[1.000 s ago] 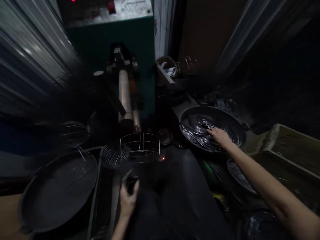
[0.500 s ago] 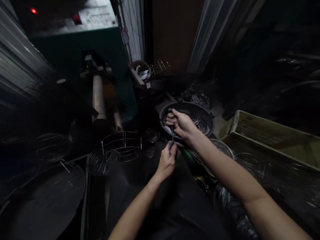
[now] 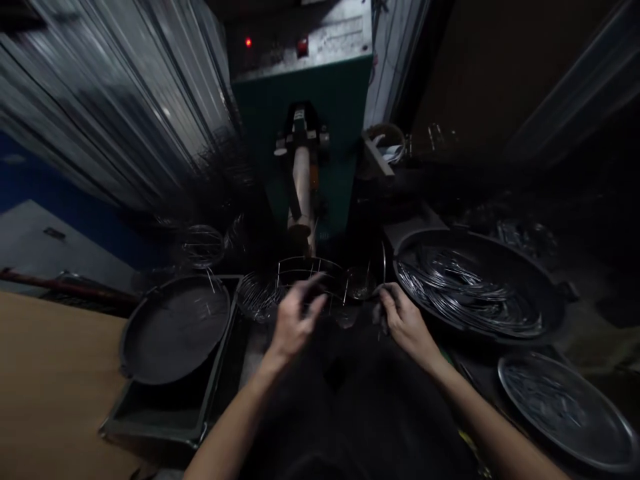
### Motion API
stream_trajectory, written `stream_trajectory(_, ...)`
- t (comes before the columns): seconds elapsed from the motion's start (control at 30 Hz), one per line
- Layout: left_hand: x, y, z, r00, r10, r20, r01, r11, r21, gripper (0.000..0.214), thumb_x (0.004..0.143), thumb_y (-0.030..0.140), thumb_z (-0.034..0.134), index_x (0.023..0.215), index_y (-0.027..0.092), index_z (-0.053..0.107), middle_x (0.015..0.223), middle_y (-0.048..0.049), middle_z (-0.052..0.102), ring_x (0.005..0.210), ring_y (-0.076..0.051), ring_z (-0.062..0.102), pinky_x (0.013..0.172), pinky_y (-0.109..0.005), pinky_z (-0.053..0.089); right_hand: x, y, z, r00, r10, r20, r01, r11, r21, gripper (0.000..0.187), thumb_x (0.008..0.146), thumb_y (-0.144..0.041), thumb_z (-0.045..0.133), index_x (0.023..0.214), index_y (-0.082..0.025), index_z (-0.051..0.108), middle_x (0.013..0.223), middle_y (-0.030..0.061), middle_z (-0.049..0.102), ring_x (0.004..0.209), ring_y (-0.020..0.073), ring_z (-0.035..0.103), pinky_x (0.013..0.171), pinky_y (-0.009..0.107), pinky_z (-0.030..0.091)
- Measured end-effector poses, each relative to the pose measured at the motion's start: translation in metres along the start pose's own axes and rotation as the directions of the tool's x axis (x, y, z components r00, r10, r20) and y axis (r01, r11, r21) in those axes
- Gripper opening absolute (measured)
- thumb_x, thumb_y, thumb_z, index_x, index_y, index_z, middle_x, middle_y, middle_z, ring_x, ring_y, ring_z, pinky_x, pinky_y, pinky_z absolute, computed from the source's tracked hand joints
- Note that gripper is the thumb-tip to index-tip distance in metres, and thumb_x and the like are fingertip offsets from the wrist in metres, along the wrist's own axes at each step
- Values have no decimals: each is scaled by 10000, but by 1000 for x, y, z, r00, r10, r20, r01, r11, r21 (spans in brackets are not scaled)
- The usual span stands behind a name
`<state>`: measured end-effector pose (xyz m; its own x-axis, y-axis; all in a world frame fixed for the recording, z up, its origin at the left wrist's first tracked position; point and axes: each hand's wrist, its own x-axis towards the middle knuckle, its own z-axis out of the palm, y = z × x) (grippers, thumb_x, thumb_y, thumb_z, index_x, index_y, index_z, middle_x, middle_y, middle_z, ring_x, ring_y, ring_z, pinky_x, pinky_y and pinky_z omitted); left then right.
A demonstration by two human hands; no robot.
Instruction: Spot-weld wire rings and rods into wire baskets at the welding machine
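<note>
The two hands have drawn apart since half a second ago, when they met near the wire-filled pan; the left hand (image 3: 293, 325) is now at the wire frame (image 3: 300, 271) and the right hand (image 3: 407, 327) beside the pan. The right thumb and fingers pinch a thin curved wire (image 3: 384, 261), which rises above them. The left hand's thumb and fingers stand apart in front of the frame; blur hides whether they touch it.

The round wire frame sits just below the jutting cylinder (image 3: 301, 170) of a green machine (image 3: 325, 87), whose top shows a lit red light (image 3: 249, 42). Dark cloth (image 3: 355, 407) covers the person's lap beneath the hands. The room is dim, with corrugated metal sheeting (image 3: 165, 87) behind on the left and a tan board (image 3: 55, 393) at the near left.

On the right, the large dark pan (image 3: 550, 287) holds a heap of shiny wire rings (image 3: 460, 287); nearer, a metal tray (image 3: 501, 375) holds small pieces too dim to identify. On the left, another round pan (image 3: 173, 333) rests over a green-edged bin (image 3: 160, 413), a few thin wires (image 3: 207, 308) in it. Beside the machine, a round basket (image 3: 373, 131) holds something white.
</note>
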<state>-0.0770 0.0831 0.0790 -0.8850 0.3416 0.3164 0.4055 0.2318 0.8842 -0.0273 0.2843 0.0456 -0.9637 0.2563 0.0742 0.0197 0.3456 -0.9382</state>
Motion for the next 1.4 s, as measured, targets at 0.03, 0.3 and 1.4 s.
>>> stream_trajectory(0.03, 0, -12, -22, 991, 79, -103, -63, 987, 149, 527, 846, 366, 578, 1326, 229, 410, 1196, -89, 518, 1114, -219, 493, 984, -388, 376, 15, -5, 4, 999, 6, 38, -9, 997, 81, 405, 867, -534, 409, 1026, -173, 503, 636, 12, 511, 502, 115, 469, 473, 213, 373)
stream_trajectory(0.3, 55, -99, -48, 976, 217, -25, -202, 939, 280, 770, 737, 246, 591, 1386, 198, 180, 1081, -84, 513, 1037, -221, 509, 949, -437, 383, 133, -50, 58, 994, 61, 93, -101, 839, 535, 571, 716, -420, 590, 1167, -94, 463, 603, -51, 470, 400, 33, 339, 378, 143, 225)
stream_trajectory(1.4, 58, -131, -60, 937, 300, -179, -292, 954, 72, 870, 672, 192, 618, 1377, 196, 108, 946, -38, 511, 894, -182, 516, 872, -383, 411, 154, -42, 110, 974, 79, 214, -178, 852, 492, 507, 616, -495, 695, 930, -148, 501, 585, -26, 482, 437, 56, 406, 394, 162, 317)
